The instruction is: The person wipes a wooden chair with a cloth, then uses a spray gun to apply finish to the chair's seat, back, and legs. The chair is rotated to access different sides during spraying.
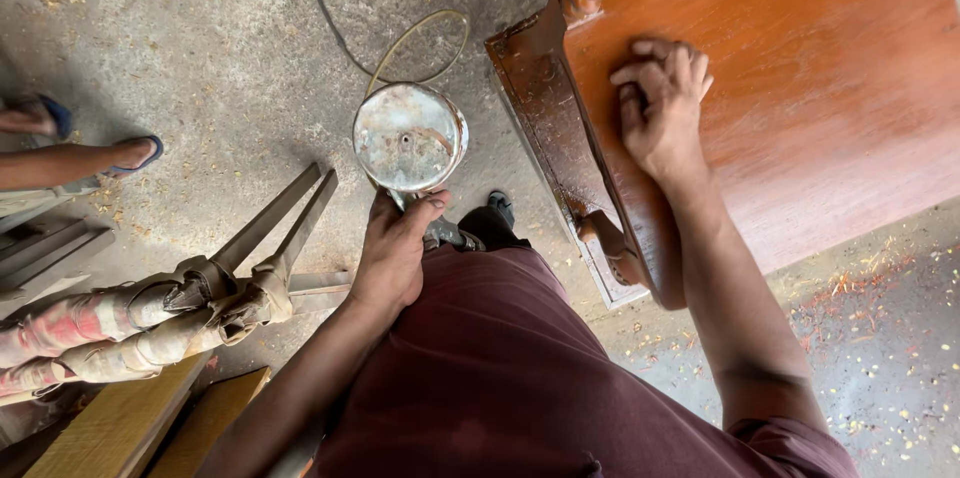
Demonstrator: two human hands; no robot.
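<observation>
My left hand [392, 250] grips the spray gun [410, 143]; my right hand [660, 103] rests curled on the red-brown wooden panel [820, 88], beside its edge, bare concrete floor [220, 68] left.

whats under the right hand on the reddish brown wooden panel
The right hand rests flat on the reddish brown wooden panel; only smooth polished wood shows around it. Anything beneath the palm is covered.

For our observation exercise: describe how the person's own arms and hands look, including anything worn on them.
Both arms are bare down to the hands; the left hand and right hand wear no gloves, rings or watch that show. A short maroon sleeve covers the right upper arm, matching the maroon clothing below.
</observation>
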